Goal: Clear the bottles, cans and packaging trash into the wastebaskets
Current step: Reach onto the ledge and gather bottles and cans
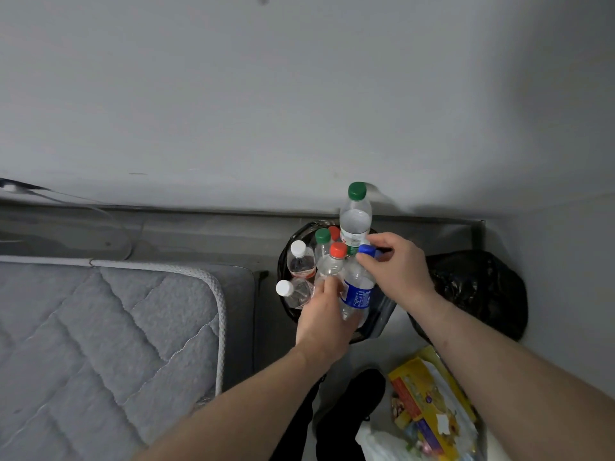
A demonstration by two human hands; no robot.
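A wastebasket (382, 314) lined with a black bag stands on the floor against the wall, crammed with several clear plastic bottles. A tall green-capped bottle (355, 221) sticks up at the back. My left hand (324, 314) grips the body of a blue-labelled bottle (357, 296), fingers also against a red-capped bottle (331, 264). My right hand (397, 267) pinches the blue cap (367, 250) of that bottle. Two white-capped bottles (301, 261) lie at the left side of the basket.
A second wastebasket with a black bag (479, 291) stands to the right. Yellow packaging trash (429, 404) and a white plastic bag (382, 444) lie on the floor near my dark shoe (362, 390). A grey quilted mattress (100, 344) fills the left.
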